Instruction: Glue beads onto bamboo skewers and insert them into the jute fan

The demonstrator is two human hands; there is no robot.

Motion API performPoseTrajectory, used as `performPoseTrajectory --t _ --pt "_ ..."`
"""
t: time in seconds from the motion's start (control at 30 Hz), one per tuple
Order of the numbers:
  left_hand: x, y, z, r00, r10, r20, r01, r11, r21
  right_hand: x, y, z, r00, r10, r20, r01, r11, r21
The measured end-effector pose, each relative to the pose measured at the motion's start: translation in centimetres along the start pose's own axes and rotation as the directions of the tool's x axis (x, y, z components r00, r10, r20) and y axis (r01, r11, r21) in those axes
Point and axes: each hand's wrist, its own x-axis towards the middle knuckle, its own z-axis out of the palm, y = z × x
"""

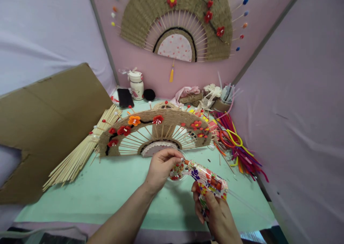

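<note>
My right hand (215, 208) grips the handle of a flower-patterned glue gun (205, 176), its orange nozzle pointing up and left. A clear glue stick (244, 202) trails out of the gun's back. The fingers of my left hand (163, 165) are pinched together at the nozzle tip, around something tiny and pale that I cannot make out. Below the fingertips stands a clear bowl (176, 172) of small red and other coloured pieces. Just behind my hands lies a woven twine fan (161, 131) with red and orange flowers and bead-tipped sticks.
Left, a bundle of thin sticks (77, 158) lies beside a cardboard sheet (56, 118). Scissors (231, 136) and pipe cleaners (244, 158) lie right. A phone (125, 97), a bottle (137, 86) and a cup of glue sticks (225, 99) stand behind. A larger fan (137, 22) hangs on the wall.
</note>
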Motion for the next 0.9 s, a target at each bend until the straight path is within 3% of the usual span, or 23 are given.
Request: performPoseTrajectory --t 0.9 --pt "-0.07 0.24 0.21 1.000 -0.020 -0.016 0.020 1.000 0.012 -0.21 -0.27 -0.17 1.000 0.003 0.003 -0.003 0.997 -0.083"
